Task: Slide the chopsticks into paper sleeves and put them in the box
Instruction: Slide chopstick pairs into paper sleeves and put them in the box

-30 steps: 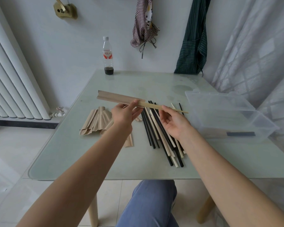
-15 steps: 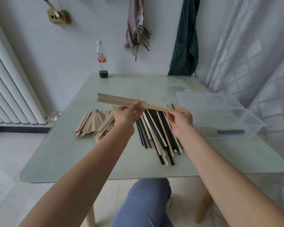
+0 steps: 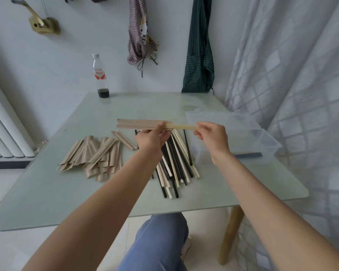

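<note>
My left hand (image 3: pixel 153 138) pinches the open end of a brown paper sleeve (image 3: pixel 139 123), held level above the table. My right hand (image 3: pixel 211 136) pinches the end of pale wooden chopsticks (image 3: pixel 181 126) that are partly inside that sleeve. Below my hands lies a pile of loose black and pale chopsticks (image 3: pixel 175 165). A heap of empty paper sleeves (image 3: pixel 94 157) lies to the left. The clear plastic box (image 3: pixel 262 137) stands at the right, with a sleeved dark item inside near its front wall.
The glass table (image 3: pixel 67 192) stands against a white wall. A plastic bottle (image 3: pixel 101 77) with dark liquid is at the far edge. Aprons hang on the wall behind. A curtain is on the right, a radiator on the left. My knee shows below the table's front edge.
The chopsticks have slid further into the sleeve, so less of them sticks out. My right hand moved left toward the sleeve and both hands rose slightly.
</note>
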Available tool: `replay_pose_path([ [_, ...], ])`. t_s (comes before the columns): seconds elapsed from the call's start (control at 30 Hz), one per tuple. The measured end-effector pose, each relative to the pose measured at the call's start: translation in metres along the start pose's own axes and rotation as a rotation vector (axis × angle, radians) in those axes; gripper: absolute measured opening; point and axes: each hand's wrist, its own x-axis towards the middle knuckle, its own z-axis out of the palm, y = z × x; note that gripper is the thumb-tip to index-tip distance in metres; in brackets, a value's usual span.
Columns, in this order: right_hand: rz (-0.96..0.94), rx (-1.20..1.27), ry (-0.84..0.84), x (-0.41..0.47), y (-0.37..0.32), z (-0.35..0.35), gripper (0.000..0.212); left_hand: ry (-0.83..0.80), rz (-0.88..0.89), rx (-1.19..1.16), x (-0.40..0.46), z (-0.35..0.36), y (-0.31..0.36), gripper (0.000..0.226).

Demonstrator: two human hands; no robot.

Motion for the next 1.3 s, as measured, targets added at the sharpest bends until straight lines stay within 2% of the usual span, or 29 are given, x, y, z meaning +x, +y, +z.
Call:
replay_pose_path([
  [0.1, -0.17, -0.625, -0.042, 0.003, 0.002, -0.019, 0.044, -0.01, -0.021, -0.006, -0.004, 0.017, -0.013, 0.009],
  [0.17, -0.361, -0.934, 0.012, 0.004, 0.006, -0.027, 0.046, -0.04, -0.031, 0.007, -0.009, 0.033, -0.025, 0.004],
  [0.23, -0.46, -1.032, 0.026, 0.008, 0.01, -0.035, 0.035, -0.073, -0.039, 0.025, -0.012, 0.05, -0.036, 0.008],
  [0.33, -0.437, -1.136, -0.004, 0.018, 0.012, -0.054, 0.017, -0.142, -0.093, 0.123, -0.019, 0.077, -0.051, 0.005],
  [0.4, -0.391, -1.16, -0.011, 0.026, 0.017, -0.071, 0.014, -0.233, -0.138, 0.264, -0.019, 0.086, -0.055, 0.013],
  [0.5, -0.284, -1.128, -0.017, 0.041, 0.03, -0.096, 0.015, -0.466, -0.117, 0.782, -0.023, 0.097, -0.052, 0.019],
  [0.57, -0.205, -1.102, -0.047, 0.054, 0.039, -0.11, 0.018, -0.542, 0.099, 1.053, -0.024, 0.103, -0.053, 0.019],
  [0.67, -0.103, -1.045, -0.125, 0.075, 0.051, -0.127, 0.022, -0.516, 0.618, 1.376, -0.013, 0.111, -0.055, 0.018],
  [0.7, -0.079, -1.029, -0.151, 0.08, 0.052, -0.131, 0.023, -0.514, 0.72, 1.538, -0.007, 0.113, -0.056, 0.021],
  [0.73, -0.056, -1.019, -0.179, 0.084, 0.052, -0.134, 0.023, -0.537, 0.754, 1.705, 0.0, 0.112, -0.056, 0.026],
  [0.8, 0.001, -1.025, -0.26, 0.092, 0.053, -0.14, 0.02, -0.614, 0.647, 1.931, 0.016, 0.111, -0.059, 0.029],
  [0.87, 0.065, -1.057, -0.36, 0.096, 0.055, -0.142, 0.019, -0.67, 0.519, 2.002, 0.025, 0.108, -0.066, 0.026],
  [0.97, 0.143, -1.036, -0.463, 0.103, 0.057, -0.141, 0.028, -0.713, 0.486, 2.023, 0.034, 0.109, -0.072, 0.023],
  [1.13, 0.199, -0.98, -0.458, 0.105, 0.053, -0.138, 0.028, -0.726, 0.463, 2.042, 0.041, 0.104, -0.077, 0.021],
  [1.2, 0.197, -0.955, -0.434, 0.104, 0.056, -0.135, 0.027, -0.719, 0.433, 1.987, 0.043, 0.1, -0.079, 0.023],
  [1.3, 0.201, -0.872, -0.395, 0.102, 0.059, -0.129, 0.03, -0.659, 0.486, 1.842, 0.041, 0.098, -0.073, 0.022],
])
